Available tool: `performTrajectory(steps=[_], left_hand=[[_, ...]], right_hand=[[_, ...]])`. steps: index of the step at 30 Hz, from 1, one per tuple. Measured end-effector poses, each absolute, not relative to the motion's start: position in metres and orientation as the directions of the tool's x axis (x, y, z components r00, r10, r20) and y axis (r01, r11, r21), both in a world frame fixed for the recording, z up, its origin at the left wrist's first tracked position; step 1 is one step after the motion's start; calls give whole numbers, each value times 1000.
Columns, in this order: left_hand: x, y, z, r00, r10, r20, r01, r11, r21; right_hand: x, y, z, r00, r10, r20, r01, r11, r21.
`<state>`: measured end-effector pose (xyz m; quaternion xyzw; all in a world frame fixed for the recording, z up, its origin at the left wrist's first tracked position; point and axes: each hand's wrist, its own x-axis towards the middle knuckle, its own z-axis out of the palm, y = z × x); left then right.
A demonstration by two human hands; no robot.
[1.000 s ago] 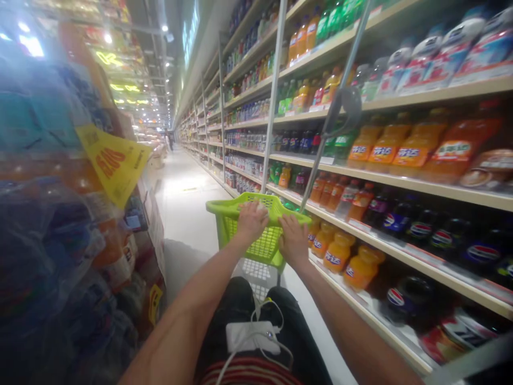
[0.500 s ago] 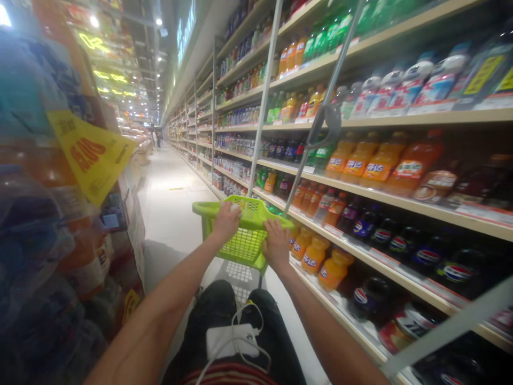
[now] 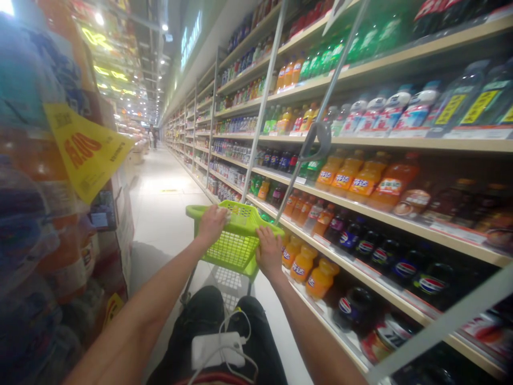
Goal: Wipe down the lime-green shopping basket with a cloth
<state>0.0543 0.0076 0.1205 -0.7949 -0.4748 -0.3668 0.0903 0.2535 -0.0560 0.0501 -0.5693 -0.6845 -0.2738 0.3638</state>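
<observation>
A bright green plastic shopping cart (image 3: 230, 251) with a mesh basket stands in front of me in the aisle. My left hand (image 3: 211, 225) is closed over the left part of its rim-like handle. Something small and whitish shows at those fingertips, too small to name. On the right part of the handle, my right hand (image 3: 269, 250) is curled with its fingers over the top. A white power bank (image 3: 216, 348) with white cables rests on my lap.
Tall drink shelves (image 3: 401, 208) line the right side, with a slanted metal post close by. Stacked bottles (image 3: 60, 214) and a yellow price sign (image 3: 88, 152) crowd the left. Between them the pale floor (image 3: 160, 214) runs far back, where people stand.
The cart and both hands sit a little further left and lower in the picture. The view has turned slightly toward the shelves. Both hands keep their hold on the handle.
</observation>
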Motion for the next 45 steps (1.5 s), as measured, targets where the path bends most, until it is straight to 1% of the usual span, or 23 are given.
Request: performTrajectory(steps=[2,7,12,18,20,23,25,29,33,35,37,39,43,45], left_hand=[[50,8,121,267,703,659,830,-515,213],[70,0,116,388,618,684,787,-608,103],[83,-3,111,428,589,686,765,-641,73],[83,0,109,513,566,646,713,-699,46],[71,4,108,475,592,651,747,-662,57],[50,10,110,353,649,674,813,-569,122],[44,11,113,317,672,670,828,-540,150],[72,5,114,376,659,651,794,-591,139],[111,1,106,412,591,693,754,-648,105],[113,3,104,441,557,704,739,-671,68],[98,9,105,461,556,692,740,-671,46],[72,15,108,434,596,675,773,-631,60],[23,26,118,282,698,659,860,-489,150],[17,26,121,260,714,650,867,-469,169]], right_hand=[[253,-56,50,-88,572,816,977,209,-41],[255,-54,48,-92,556,826,978,205,-30],[270,-47,48,-120,549,827,975,220,-5],[299,-42,52,-49,599,800,984,166,-64],[306,-43,53,-26,618,786,989,133,-72],[305,-42,57,37,637,770,993,61,-99],[297,-39,59,79,650,755,991,29,-129],[270,-31,65,75,667,742,989,45,-141],[259,-29,65,93,656,749,990,22,-142],[263,-30,64,76,662,745,991,29,-127],[268,-31,64,72,664,744,991,36,-128],[272,-30,64,85,663,744,989,37,-146],[271,-29,65,115,646,755,983,37,-181],[265,-28,66,136,632,763,979,33,-202]])
